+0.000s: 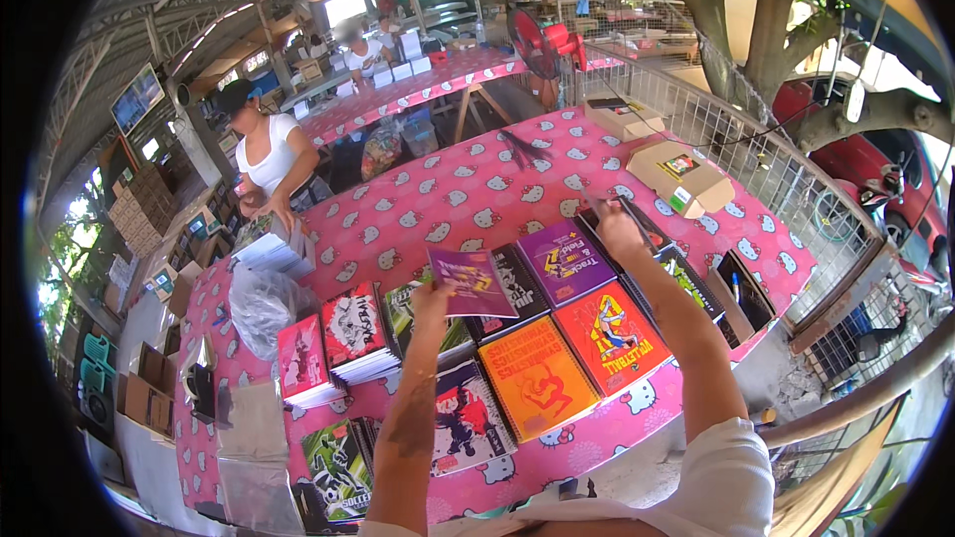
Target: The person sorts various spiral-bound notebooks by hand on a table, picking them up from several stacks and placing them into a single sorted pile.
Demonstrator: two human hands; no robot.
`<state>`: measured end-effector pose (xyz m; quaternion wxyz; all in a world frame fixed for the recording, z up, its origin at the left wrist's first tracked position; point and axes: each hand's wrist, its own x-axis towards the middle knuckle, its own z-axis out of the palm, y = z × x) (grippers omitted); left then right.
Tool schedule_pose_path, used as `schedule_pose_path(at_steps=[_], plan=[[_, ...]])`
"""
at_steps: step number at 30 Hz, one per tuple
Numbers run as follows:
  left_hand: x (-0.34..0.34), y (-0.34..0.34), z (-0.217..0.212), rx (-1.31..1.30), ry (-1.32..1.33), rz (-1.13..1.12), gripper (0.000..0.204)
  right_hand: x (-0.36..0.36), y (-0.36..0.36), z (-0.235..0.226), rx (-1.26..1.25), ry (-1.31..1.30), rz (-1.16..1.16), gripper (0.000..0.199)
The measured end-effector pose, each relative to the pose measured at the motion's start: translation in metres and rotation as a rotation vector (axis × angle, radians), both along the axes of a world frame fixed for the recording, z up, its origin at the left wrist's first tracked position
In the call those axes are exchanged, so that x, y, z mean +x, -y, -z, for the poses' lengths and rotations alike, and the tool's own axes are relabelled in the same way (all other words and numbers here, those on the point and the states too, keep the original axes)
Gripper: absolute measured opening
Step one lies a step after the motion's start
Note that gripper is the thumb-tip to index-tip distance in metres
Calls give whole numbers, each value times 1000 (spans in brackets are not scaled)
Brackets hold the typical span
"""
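My left hand is closed on a thin purple notebook, held tilted above the stacks and partly covering a black spiral notebook. My right hand is farther right, over the back row, beside a dark notebook; its fingers are blurred, so any grip is unclear. Between my arms lie a purple spiral notebook, a red-orange one and an orange one. A dark-and-white notebook lies beside my left forearm.
Left are stacks of red notebooks and pink notebooks, and a clear plastic bag. Opened cardboard boxes sit at the far right. A co-worker handles a pile of books across the pink table.
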<state>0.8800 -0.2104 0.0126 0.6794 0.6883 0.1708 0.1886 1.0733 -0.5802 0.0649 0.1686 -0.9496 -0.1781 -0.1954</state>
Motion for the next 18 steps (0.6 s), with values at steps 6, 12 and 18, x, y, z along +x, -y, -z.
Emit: schedule_pose_path(at_steps=[6, 12, 18], plan=[[-249, -15, -151, -255, 440, -62, 43, -140, -28, -63, 1407, -283, -440, 51], [-400, -62, -169, -110, 597, -252, 64, -350, -125, -57, 1227, -597, -614, 38], [-506, -132, -142, -454, 628, -91, 36, -484, -265, -4, 467, 74, -1287, 52]])
